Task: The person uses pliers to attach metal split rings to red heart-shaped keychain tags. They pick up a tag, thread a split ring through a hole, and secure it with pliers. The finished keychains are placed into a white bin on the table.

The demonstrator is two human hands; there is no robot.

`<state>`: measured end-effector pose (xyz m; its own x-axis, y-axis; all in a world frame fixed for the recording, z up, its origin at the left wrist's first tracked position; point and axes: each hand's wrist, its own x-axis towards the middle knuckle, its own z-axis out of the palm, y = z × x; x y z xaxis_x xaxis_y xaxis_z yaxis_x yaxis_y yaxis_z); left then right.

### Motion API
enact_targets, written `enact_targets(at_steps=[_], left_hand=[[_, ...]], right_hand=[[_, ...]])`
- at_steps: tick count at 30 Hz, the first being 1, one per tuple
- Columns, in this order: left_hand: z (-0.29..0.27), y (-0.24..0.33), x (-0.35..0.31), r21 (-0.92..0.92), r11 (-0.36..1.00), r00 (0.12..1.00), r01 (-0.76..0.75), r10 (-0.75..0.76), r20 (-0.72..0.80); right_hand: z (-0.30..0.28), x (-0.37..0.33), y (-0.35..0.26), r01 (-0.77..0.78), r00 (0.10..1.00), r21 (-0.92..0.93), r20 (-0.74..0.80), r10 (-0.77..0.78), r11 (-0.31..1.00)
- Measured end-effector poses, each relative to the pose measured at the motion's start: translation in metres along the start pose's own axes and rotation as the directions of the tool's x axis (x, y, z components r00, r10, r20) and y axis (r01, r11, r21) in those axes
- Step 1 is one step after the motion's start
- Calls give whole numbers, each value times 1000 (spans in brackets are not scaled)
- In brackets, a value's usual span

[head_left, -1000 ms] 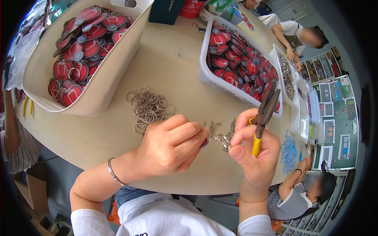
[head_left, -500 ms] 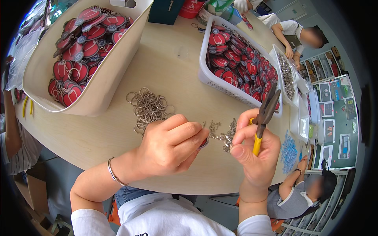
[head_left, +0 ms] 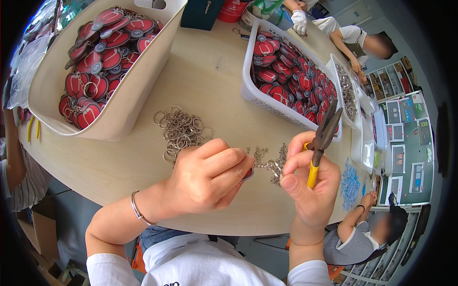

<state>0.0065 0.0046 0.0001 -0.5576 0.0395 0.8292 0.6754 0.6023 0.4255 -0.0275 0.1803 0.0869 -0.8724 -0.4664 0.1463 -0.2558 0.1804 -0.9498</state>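
Observation:
My left hand (head_left: 207, 178) is closed in a pinch on a red-and-grey keychain tag (head_left: 248, 174), mostly hidden behind the fingers. From the tag a short silver chain (head_left: 260, 166) runs across to my right hand (head_left: 312, 190). The thumb and forefinger there pinch at the chain's ring end. Yellow-handled pliers (head_left: 326, 132) rest in the same right hand, jaws pointing up and away. Just beyond the hands lie small chain pieces (head_left: 260, 153) and a heap of split rings (head_left: 180, 131).
A deep cream bin (head_left: 143, 90) of finished-looking red keychains stands at left. Beyond my right hand is a white basket (head_left: 247, 71) of red tags, beside a tray of metal parts (head_left: 347, 90). Blue strips (head_left: 350, 185) lie at right. Co-workers sit around the table.
My right hand and the pliers have shifted very slightly to the right; my left hand's grip looks the same. At the far side, a co-worker's white-gloved hand has come lower into view.

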Motion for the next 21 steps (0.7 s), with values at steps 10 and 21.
enact_targets(at_steps=[10,21], left_hand=[[-8,0,1,-6,1000,999,-28,28,-32],[-15,0,4,-78,986,988,-147,149,26]], right_hand=[[-11,-17,12,66,998,-251,11,-66,966],[-33,-24,35,485,872,-567,375,-316,666]])
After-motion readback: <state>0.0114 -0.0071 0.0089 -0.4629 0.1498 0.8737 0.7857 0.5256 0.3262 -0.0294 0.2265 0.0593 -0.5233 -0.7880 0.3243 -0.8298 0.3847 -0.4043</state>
